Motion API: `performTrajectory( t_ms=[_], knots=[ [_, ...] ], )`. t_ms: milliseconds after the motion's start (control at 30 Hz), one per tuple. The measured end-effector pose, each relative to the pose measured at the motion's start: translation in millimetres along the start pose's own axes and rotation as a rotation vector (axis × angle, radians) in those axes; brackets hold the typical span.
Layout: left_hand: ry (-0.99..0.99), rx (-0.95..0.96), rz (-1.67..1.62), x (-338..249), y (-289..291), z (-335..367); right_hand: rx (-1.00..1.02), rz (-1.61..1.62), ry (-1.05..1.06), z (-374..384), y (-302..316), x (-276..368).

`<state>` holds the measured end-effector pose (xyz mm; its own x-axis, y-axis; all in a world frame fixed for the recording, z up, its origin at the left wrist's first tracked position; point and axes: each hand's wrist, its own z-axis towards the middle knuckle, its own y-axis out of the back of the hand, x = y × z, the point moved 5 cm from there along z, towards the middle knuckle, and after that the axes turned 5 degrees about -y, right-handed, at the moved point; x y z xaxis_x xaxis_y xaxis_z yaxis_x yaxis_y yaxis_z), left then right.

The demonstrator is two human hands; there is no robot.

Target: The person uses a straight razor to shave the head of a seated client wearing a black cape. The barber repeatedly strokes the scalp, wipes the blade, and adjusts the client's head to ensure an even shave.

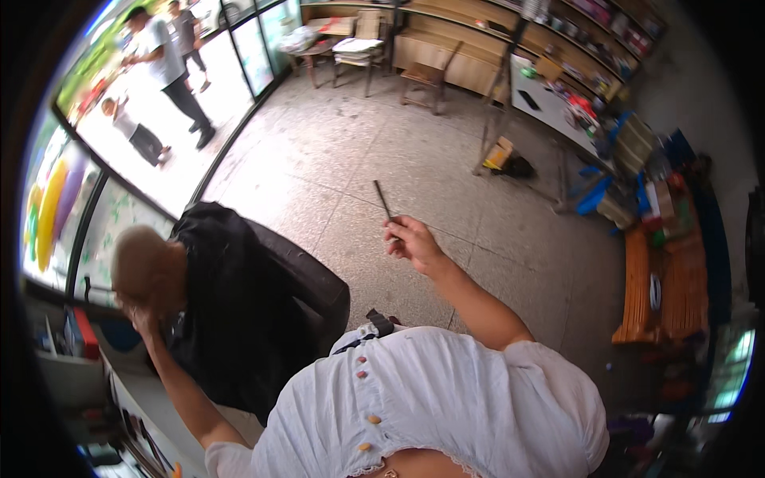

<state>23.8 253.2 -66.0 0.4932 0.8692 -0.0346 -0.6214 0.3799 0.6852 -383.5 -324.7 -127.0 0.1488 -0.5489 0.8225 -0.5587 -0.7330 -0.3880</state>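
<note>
A person with a shaved head (143, 259) sits at the left, leaning forward in a black cape (239, 319). My left hand (143, 320) rests against the front of that person's face, its fingers laid along it and partly hidden. Out over the floor, away from the seated person, my right hand (410, 240) is closed round a slim dark tool (381, 197) that looks like a straight razor. Its upper length sticks up past my fingers, pointing away from me.
A dark padded chair (307, 271) holds the seated person. A counter (171, 430) runs at lower left. Glass doors stand at upper left, people outside (163, 60). A cluttered table (550, 115) and wooden bench (665, 279) line the right; chairs (430, 76) and shelves are at the back.
</note>
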Motion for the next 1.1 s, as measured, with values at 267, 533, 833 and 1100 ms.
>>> performTrajectory(
  t_ms=[267, 533, 833, 1100],
  knots=[
    [0.427, -0.029, 0.187, -155.9, 50.1, -39.8, -0.032, 0.051, -0.119, 51.5, 81.1, 2.3],
    [0.510, 0.149, -0.185, -205.9, 81.6, -122.8, 0.258, -0.112, -0.142, 105.6, -23.2, 11.5],
    [0.459, 0.092, -0.149, -156.8, 108.3, -85.5, 0.553, -0.238, 0.171, 98.5, -216.0, 10.9],
    [0.154, -0.086, -0.108, -116.6, 115.5, 12.3, 0.678, -0.463, 0.589, 85.4, -361.0, -45.5]
  ],
)
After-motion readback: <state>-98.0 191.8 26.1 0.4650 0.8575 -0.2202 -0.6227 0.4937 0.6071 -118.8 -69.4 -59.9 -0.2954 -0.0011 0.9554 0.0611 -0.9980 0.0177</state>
